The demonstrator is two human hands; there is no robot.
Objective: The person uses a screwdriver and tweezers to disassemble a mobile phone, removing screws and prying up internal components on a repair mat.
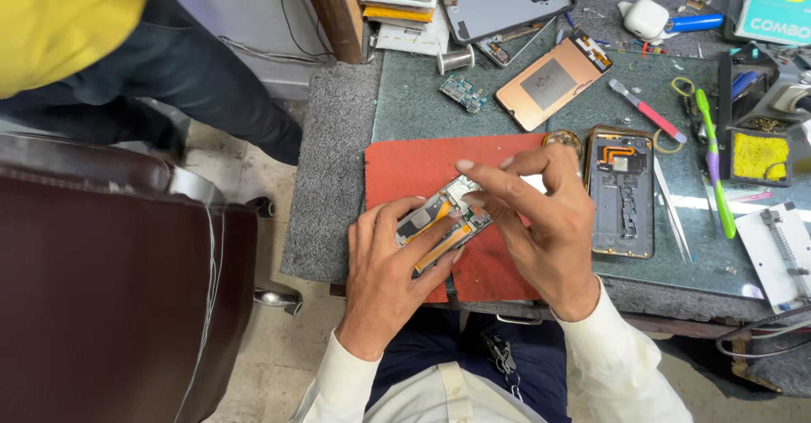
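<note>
Scanning from the left edge: a brown chair back (101,279) fills the lower left of the frame, with another person's dark trouser leg (194,77) in the upper left. Left hand (393,263), lower centre, grips the opened phone (439,220) from beneath, index finger laid along its lower edge; phone tilted, upper end raised toward the right, over the red mat (414,165). Right hand (541,220), just right of centre, pinches narrowly at the phone's upper end, fingertips touching it; whether anything small sits in the pinch cannot be told, since the fingers hide that spot. The right hand also covers part of the mat. Just beside it to the right lies a phone frame (621,191) with orange flex cable. Above that, a copper-coloured back panel (549,81). Farther right: tweezers (673,208), green-handled tool (716,170), yellow sponge (760,154).
</note>
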